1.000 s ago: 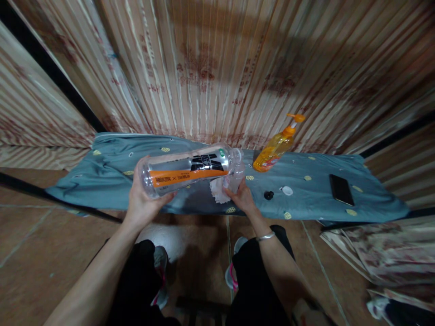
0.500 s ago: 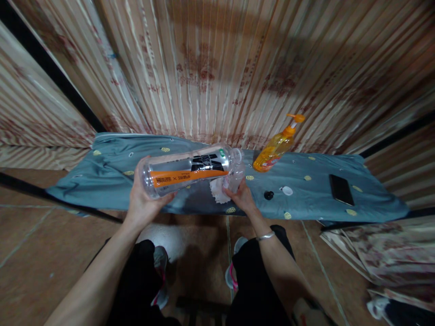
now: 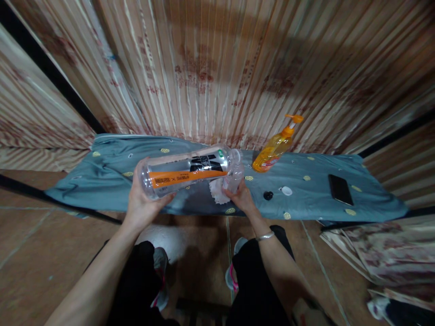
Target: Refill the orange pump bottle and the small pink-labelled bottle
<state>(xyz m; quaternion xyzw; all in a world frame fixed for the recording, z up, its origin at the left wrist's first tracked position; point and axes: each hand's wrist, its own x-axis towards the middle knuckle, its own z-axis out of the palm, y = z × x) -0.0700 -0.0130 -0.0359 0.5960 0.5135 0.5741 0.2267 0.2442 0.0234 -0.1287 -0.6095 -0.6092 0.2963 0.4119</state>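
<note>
My left hand [image 3: 144, 197] is wrapped round the base end of a large clear plastic bottle [image 3: 190, 170] with a silver, black and orange label. The bottle lies nearly on its side in the air, its uncapped mouth pointing right. Just below that neck, my right hand [image 3: 243, 197] grips a small clear bottle [image 3: 234, 179], its top close to the large bottle's mouth; whether they touch I cannot tell. A white cloth or tissue [image 3: 218, 192] with a scalloped edge shows beside and under the small bottle. Any liquid in either bottle is hard to make out.
On the blue-grey patterned cloth [image 3: 112, 181] stands an orange pump bottle [image 3: 273, 151]. Nearby lie a black cap [image 3: 268, 195] and a white round cap [image 3: 286, 191]. A black phone [image 3: 340, 189] rests at the right. Pleated curtains [image 3: 217, 81] hang behind.
Both hands and bottles keep almost the same place. The whole view has shifted very slightly; nothing was taken up or let go.
</note>
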